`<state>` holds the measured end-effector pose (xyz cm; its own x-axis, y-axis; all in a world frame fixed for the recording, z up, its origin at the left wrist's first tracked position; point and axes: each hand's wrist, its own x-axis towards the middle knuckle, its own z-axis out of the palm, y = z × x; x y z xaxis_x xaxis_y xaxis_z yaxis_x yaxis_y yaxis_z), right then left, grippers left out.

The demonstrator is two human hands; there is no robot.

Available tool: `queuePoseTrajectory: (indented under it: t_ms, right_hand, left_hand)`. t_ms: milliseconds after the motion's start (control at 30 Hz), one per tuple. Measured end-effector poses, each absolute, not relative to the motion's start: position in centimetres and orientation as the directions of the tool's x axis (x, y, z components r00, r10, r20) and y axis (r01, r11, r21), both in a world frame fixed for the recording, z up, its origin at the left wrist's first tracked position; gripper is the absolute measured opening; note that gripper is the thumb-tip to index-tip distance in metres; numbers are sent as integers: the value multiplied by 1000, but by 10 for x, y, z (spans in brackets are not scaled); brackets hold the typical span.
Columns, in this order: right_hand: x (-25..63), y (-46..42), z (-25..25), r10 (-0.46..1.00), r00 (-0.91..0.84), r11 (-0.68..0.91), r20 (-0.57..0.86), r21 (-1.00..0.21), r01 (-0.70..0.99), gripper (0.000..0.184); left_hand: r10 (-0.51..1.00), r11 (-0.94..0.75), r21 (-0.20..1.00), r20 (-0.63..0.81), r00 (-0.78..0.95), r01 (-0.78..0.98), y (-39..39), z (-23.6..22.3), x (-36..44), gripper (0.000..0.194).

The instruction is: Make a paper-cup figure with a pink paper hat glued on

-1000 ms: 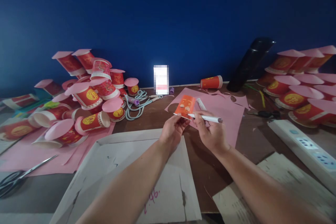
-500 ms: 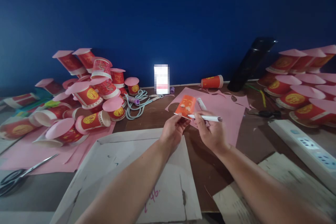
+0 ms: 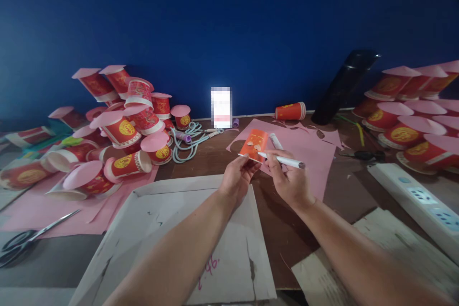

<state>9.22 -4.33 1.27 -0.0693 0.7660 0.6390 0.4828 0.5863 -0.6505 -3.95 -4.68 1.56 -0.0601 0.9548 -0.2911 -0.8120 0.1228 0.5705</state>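
Note:
My left hand (image 3: pixel 237 176) grips an orange-red paper cup (image 3: pixel 255 142) by its near end, thumb and fingers at the white edge. The cup has gold print and pale heart shapes on its side, and it is tilted above pink paper (image 3: pixel 308 153). In my right hand (image 3: pixel 291 179) is a white marker (image 3: pixel 289 161), pinched between thumb and fingers. Its tip meets the lower right part of the cup; whether it is leaving a mark is too small to tell. A second white pen-like piece (image 3: pixel 275 141) shows just beyond my right fingers.
Red cups with pink paper tops (image 3: pixel 120 129) are piled at left, more (image 3: pixel 405 131) at right. Scissors (image 3: pixel 32 236) lie front left, a white box lid (image 3: pixel 172 239) under my left forearm. A power strip (image 3: pixel 419 201), black bottle (image 3: pixel 342 86), cord (image 3: pixel 190 138) and lit screen (image 3: pixel 221 107) surround the workspace.
The marker's tip has shifted slightly right and up along the cup, and the marker has tilted a little. Both hands otherwise keep nearly the same place.

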Motion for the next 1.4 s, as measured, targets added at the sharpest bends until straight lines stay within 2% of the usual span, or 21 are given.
queuePoseTrajectory:
  t_ms: [267, 633, 933, 1200, 1400]
  right_hand:
    - [91, -46, 11, 808, -89, 556, 582, -706, 439, 17]
    - [91, -45, 15, 763, -55, 579, 644, -643, 501, 19]
    - [92, -46, 15, 827, -91, 531, 555, -717, 452, 19]
    - [91, -47, 15, 794, -65, 556, 604, -680, 479, 20]
    - [91, -46, 13, 816, -73, 534, 573, -701, 473, 19]
  left_hand:
    - [957, 116, 574, -282, -63, -811, -48, 12, -39, 12]
    - [958, 122, 584, -281, -59, -803, -47, 14, -39, 14]
    - [958, 120, 596, -281, -66, -794, -48, 14, -39, 12]
    - [957, 128, 609, -282, -62, -783, -48, 13, -39, 11]
    - [961, 126, 601, -273, -55, -789, -48, 15, -38, 11]
